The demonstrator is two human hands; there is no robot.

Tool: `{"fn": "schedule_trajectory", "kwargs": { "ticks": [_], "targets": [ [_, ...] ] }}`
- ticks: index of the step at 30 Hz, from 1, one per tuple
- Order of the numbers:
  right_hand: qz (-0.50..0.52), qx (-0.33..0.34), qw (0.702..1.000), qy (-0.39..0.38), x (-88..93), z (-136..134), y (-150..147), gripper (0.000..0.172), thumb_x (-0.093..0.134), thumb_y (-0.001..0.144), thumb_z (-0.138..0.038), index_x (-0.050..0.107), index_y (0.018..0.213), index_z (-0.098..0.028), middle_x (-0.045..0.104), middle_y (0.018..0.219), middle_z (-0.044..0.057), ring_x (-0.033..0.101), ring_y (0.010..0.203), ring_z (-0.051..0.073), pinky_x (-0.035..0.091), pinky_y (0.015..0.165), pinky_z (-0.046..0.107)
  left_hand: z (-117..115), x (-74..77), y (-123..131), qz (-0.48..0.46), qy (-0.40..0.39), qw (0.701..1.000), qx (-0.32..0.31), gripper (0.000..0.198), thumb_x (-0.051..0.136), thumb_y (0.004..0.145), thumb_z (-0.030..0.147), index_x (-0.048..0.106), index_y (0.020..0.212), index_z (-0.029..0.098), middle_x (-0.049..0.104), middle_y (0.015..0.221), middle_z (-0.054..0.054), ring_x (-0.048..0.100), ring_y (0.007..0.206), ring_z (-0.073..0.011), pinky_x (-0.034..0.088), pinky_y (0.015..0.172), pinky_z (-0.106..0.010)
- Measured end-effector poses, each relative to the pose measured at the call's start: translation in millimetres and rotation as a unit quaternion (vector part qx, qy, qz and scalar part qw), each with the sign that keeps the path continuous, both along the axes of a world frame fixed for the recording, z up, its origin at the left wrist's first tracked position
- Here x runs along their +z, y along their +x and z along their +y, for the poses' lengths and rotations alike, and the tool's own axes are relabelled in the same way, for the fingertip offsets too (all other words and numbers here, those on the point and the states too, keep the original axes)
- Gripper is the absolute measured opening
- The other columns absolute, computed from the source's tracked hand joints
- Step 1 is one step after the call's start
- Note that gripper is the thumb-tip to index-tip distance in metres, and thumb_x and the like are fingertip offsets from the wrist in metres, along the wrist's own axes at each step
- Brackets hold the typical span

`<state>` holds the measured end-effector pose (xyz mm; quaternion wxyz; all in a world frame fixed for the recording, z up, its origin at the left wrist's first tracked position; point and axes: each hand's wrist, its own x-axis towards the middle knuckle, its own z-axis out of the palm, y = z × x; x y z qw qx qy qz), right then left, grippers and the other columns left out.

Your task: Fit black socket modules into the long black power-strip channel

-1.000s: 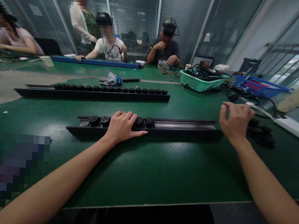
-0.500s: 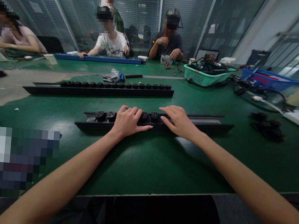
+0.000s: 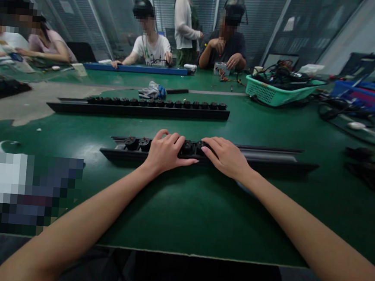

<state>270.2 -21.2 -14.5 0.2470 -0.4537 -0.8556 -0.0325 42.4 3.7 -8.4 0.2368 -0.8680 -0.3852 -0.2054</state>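
Note:
A long black channel (image 3: 279, 166) lies across the green table in front of me, with several round black sockets (image 3: 144, 143) in its left half. My left hand (image 3: 165, 151) rests over the channel, fingers curled over its far side and thumb stretched right along the near edge; it grips the channel. My right hand (image 3: 227, 156) is just to the right, its fingertips on a black socket (image 3: 201, 146) in the channel. Beyond them lies a second black channel (image 3: 141, 111), filled with a row of similar sockets.
Gloves (image 3: 153, 90) lie behind the second channel. A green basket (image 3: 275, 94) of cables stands at the back right, beside a blue basket (image 3: 366, 96). Black parts (image 3: 370, 170) lie at the right. Several people sit or stand across the table.
The view has shifted, so the table items sit differently in frame. My right hand has moved closer to my left, onto the socket. A standing person at the back has moved right.

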Motion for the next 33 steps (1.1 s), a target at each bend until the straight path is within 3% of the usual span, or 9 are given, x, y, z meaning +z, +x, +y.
{"fn": "schedule_trajectory", "kwargs": {
  "ticks": [11, 21, 26, 33],
  "targets": [
    [0.045, -0.027, 0.997, -0.056, 4.3, 2.5, -1.9, 0.045, 0.044, 0.093, -0.058, 0.057, 0.124, -0.027, 0.064, 0.104, 0.006, 0.058, 0.096, 0.023, 0.042, 0.082, 0.034, -1.1, -1.6, 0.7, -0.003, -0.004, 1.0, 0.019, 0.059, 0.046, 0.082, 0.072, 0.063, 0.092, 0.017, 0.067, 0.085, -0.01, 0.063, 0.073, -0.025, 0.04, 0.087, -0.045],
    [0.044, -0.04, 0.997, -0.042, 1.9, -2.3, -6.4, 0.044, 0.042, 0.096, -0.053, 0.059, 0.124, -0.024, 0.062, 0.108, 0.009, 0.055, 0.097, 0.023, 0.041, 0.083, 0.035, 0.0, -1.6, -0.1, 0.001, 0.002, 1.0, 0.019, 0.066, 0.041, 0.08, 0.078, 0.064, 0.092, 0.017, 0.068, 0.085, -0.01, 0.063, 0.073, -0.0248, 0.039, 0.086, -0.044],
    [0.021, -0.069, 0.997, 0.014, 2.0, -5.7, -10.6, 0.043, 0.042, 0.096, -0.051, 0.061, 0.122, -0.022, 0.056, 0.116, 0.012, 0.045, 0.107, 0.027, 0.036, 0.089, 0.038, 0.6, -1.4, -0.1, 0.003, 0.002, 1.0, 0.018, 0.062, 0.044, 0.082, 0.074, 0.064, 0.093, 0.017, 0.068, 0.086, -0.01, 0.063, 0.075, -0.0255, 0.039, 0.087, -0.045],
    [-0.044, -0.113, 0.992, 0.029, 3.5, -11.4, -26.3, 0.044, 0.038, 0.098, -0.041, 0.055, 0.128, -0.015, 0.056, 0.11, 0.014, 0.042, 0.102, 0.028, 0.028, 0.085, 0.041, 1.8, -1.8, -1.2, 0.018, 0.001, 1.0, 0.019, 0.057, 0.045, 0.083, 0.071, 0.063, 0.094, 0.018, 0.068, 0.085, -0.01, 0.063, 0.073, -0.0254, 0.039, 0.085, -0.044]
  ]
}}
